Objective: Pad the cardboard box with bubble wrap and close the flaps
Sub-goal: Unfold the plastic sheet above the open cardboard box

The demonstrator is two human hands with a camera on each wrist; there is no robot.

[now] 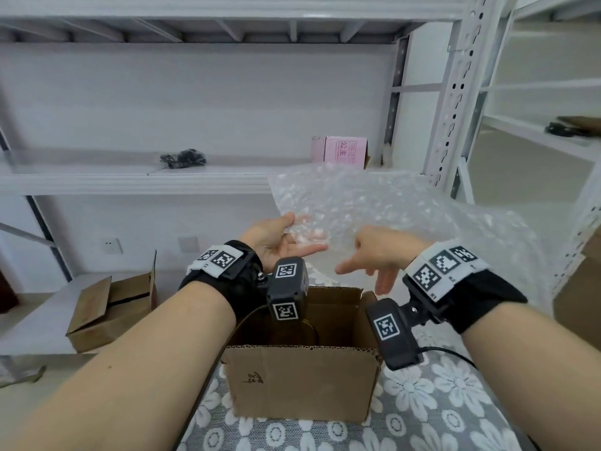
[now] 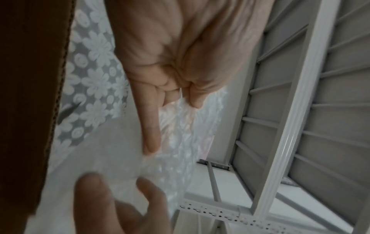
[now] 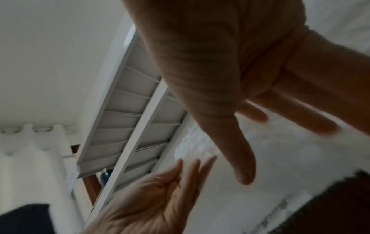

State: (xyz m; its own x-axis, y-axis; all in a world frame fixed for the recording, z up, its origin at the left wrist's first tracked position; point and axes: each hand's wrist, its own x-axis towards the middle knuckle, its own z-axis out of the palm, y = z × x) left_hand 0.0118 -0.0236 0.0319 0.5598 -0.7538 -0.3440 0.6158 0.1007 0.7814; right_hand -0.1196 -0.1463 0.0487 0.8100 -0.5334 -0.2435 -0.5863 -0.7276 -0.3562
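White metal shelving backs a flower-patterned cloth where the open cardboard box stands. Above the box, the left hand pinches the bubble wrap between thumb and fingers. The right hand hangs beside it, fingers spread, holding nothing. Only the left wrist view shows the pinch up close; the head view alone shows the whole box.

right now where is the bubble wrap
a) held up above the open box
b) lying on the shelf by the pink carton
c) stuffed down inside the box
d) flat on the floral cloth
a: the bubble wrap is up in the air, its edge pinched by the left hand, over the open box.
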